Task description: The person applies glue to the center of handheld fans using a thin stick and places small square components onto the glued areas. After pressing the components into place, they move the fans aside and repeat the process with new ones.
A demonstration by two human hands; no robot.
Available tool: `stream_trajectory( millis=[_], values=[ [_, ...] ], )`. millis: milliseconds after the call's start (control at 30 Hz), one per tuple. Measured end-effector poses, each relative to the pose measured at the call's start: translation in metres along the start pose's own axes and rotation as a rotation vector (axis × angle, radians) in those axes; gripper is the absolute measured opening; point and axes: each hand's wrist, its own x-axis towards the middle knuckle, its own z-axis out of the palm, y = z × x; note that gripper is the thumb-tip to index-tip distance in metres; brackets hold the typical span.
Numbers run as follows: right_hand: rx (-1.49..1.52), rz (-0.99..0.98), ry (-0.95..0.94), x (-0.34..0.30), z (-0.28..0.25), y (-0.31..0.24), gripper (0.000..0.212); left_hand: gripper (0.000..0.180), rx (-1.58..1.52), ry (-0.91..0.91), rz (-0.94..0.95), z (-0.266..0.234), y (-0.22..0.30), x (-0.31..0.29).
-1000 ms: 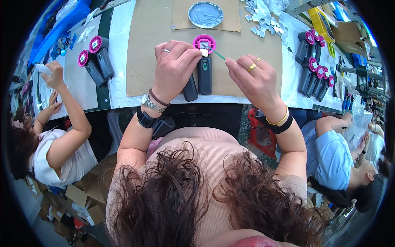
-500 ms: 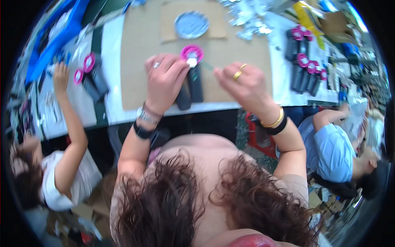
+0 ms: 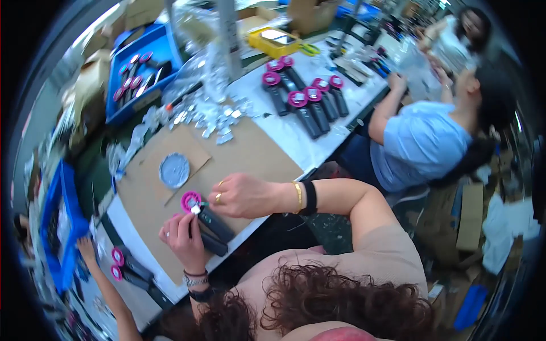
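Observation:
A dark grey handled device (image 3: 215, 226) with a pink ring head (image 3: 191, 200) lies on the brown board in front of me. My left hand (image 3: 185, 237) is closed in a pinch at a small white piece (image 3: 195, 209) just below the ring. Close by on the right, my right hand (image 3: 242, 196) has its fingers pressed together on a thin green strip (image 3: 205, 203), whose tip is near the ring. A second dark handle (image 3: 214, 245) lies alongside, its upper end partly hidden by my left hand. Beyond them stands a round dish of grey-blue material (image 3: 174, 170).
Small silvery pieces (image 3: 219, 116) lie scattered past the board (image 3: 256, 153). Several pink-ringed devices (image 3: 310, 111) rest at the right, two more (image 3: 131, 267) at the left. Blue trays (image 3: 108, 105) stand beyond. A co-worker's hand (image 3: 85, 248) is at the left; a person in light blue (image 3: 424, 136) sits right.
The view has swung to the right, so the table now lies slanted and more of the right side shows. My two hands have come closer together at the ring head.

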Motion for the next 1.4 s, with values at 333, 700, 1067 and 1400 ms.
stream_trajectory(
  millis=[333,700,1067,1400],
  values=[
    [-0.039,-0.037,0.042,0.007,0.022,-0.004,0.006,0.011,0.145,-0.026,-0.068,-0.002,-0.022,-0.023],
    [0.076,-0.019,-0.021,0.007,0.009,0.009,0.021,0.009,0.103,0.055,-0.065,-0.002,-0.012,-0.001],
    [0.086,0.001,0.034,0.002,0.008,0.006,0.028,0.008,0.094,0.086,-0.059,0.005,-0.013,-0.005],
    [0.087,0.038,0.065,-0.001,0.003,0.008,0.029,0.01,0.089,0.083,-0.043,0.005,-0.016,-0.002]
  ],
)
